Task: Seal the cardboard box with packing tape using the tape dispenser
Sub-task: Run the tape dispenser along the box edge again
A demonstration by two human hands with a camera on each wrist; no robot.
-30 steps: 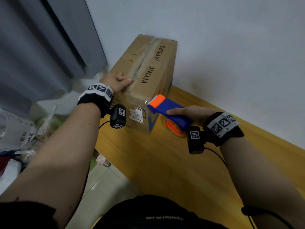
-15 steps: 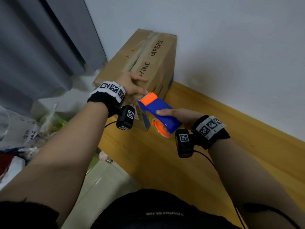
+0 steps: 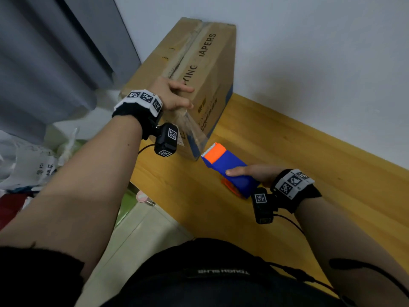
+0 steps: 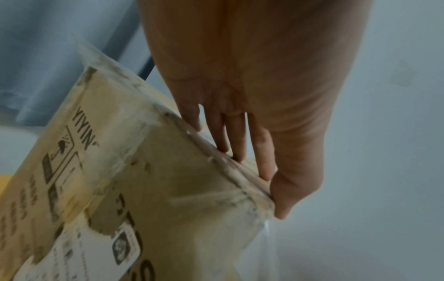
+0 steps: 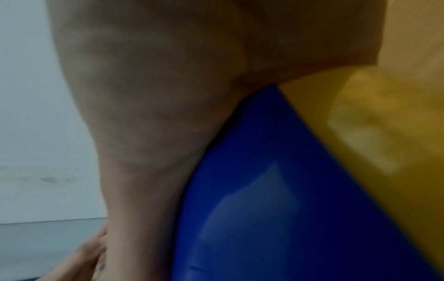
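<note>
One cardboard box (image 3: 194,69) lies on the wooden table (image 3: 287,173), its far end against the wall (image 3: 309,52) and its left side at the table's left edge beside a grey curtain (image 3: 44,52); bare tabletop stretches to the right of the box and toward the person. The left hand (image 3: 171,94) rests at the near top edge of the box, fingers straight and close together on top and the thumb (image 4: 286,194) pressed at the corner over a clear strip of packing tape (image 3: 193,134) that runs down the near end toward the one tape dispenser (image 3: 228,167). The right hand (image 3: 254,175) grips that blue and orange dispenser, fingers wrapped round its body, just off the box's near right corner, its serrated end pointing toward the box.
</note>
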